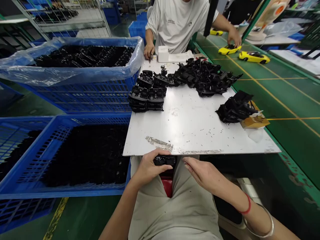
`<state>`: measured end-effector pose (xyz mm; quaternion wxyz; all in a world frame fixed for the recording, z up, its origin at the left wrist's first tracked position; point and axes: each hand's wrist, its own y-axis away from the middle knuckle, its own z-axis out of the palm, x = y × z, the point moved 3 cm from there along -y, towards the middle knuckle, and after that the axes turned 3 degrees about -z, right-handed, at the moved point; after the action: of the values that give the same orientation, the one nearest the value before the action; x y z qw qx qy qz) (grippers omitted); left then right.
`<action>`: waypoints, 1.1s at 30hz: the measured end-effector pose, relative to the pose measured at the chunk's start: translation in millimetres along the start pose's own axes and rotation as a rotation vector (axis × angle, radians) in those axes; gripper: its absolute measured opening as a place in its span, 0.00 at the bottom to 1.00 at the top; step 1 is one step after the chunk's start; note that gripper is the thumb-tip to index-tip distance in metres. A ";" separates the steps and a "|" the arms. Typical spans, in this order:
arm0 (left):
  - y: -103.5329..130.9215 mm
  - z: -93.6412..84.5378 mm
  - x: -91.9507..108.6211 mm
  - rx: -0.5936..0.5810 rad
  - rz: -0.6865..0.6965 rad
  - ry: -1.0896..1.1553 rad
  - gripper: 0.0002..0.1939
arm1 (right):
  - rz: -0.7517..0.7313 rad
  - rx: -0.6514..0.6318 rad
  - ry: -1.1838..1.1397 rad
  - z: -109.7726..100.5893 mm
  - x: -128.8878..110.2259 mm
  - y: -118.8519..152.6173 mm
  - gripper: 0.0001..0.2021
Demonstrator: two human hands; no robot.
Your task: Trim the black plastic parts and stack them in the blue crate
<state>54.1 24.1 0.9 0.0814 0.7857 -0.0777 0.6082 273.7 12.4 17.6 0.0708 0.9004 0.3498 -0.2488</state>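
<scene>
Just below the near edge of the white table (190, 116), my left hand (150, 165) grips a black plastic part (164, 160) between thumb and fingers. To its right, my right hand (203, 171) is closed in a pinch, its fingertips pointing at the part but apart from it. Whatever sits in that pinch is too small to make out. Ahead on the left of the table stand stacks of black molded parts (147, 98). A loose heap of black parts (207, 76) lies farther back.
Blue crates (75, 191) full of black pieces stand at left, one lined with plastic film (62, 78). More black parts (236, 106) lean on a small cardboard box (255, 121). A co-worker (180, 26) sits opposite, one hand at a yellow toy car (228, 49) on the green conveyor (282, 90).
</scene>
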 end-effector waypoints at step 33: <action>-10.2 -5.3 0.7 -0.125 0.003 -0.090 0.18 | -0.215 0.017 0.630 17.2 -1.5 -20.1 0.12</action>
<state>51.5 35.2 2.5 0.1257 0.8056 -0.1205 0.5662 252.5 21.3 4.3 -0.0753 0.8915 0.4455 0.0326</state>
